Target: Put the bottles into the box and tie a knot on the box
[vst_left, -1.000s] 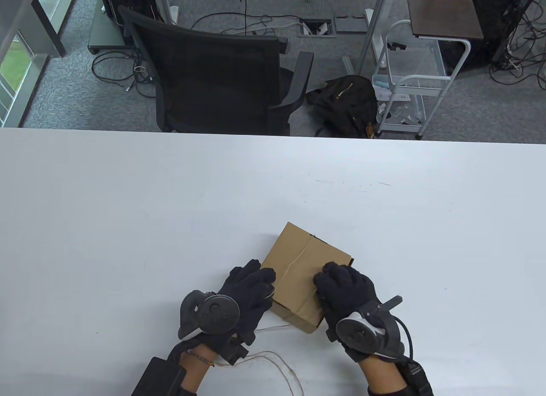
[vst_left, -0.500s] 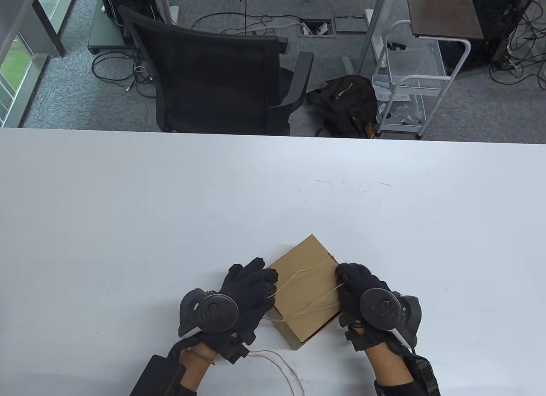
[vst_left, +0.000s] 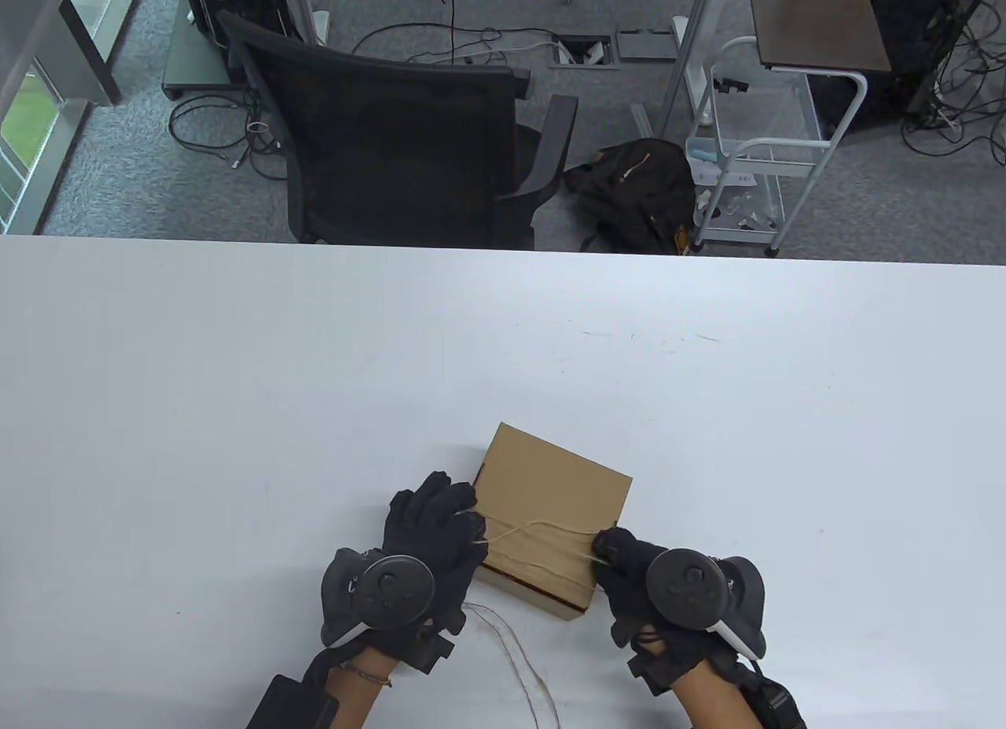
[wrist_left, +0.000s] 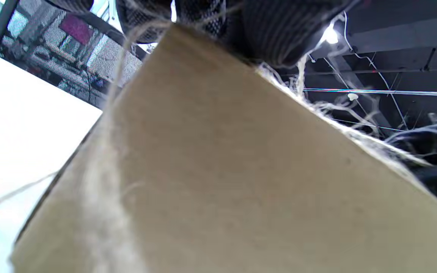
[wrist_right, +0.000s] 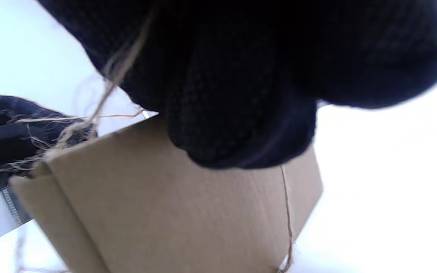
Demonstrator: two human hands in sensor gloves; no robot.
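Observation:
A closed brown cardboard box point(vst_left: 554, 493) lies on the white table point(vst_left: 236, 383) near its front edge. Pale twine point(vst_left: 534, 536) runs across the box's top in several strands. My left hand point(vst_left: 440, 525) holds the box's left edge, its fingers curled over the twine there. At the box's right near corner my right hand point(vst_left: 617, 556) pinches the twine. The left wrist view is filled by the box's side point(wrist_left: 241, 170) with frayed twine point(wrist_left: 101, 182) along it. In the right wrist view, dark gloved fingers point(wrist_right: 241, 94) hang over the box point(wrist_right: 173, 212). No bottles are visible.
Loose twine point(vst_left: 519, 666) trails over the table between my wrists toward the front edge. A black office chair point(vst_left: 393, 132) stands beyond the far table edge, with a backpack point(vst_left: 637, 195) and a white wire cart point(vst_left: 754, 148) on the floor to its right.
The box has turned and shifted left on the table. The twine now crosses its top from side to side. Both hands moved nearer, the right to the near right corner.

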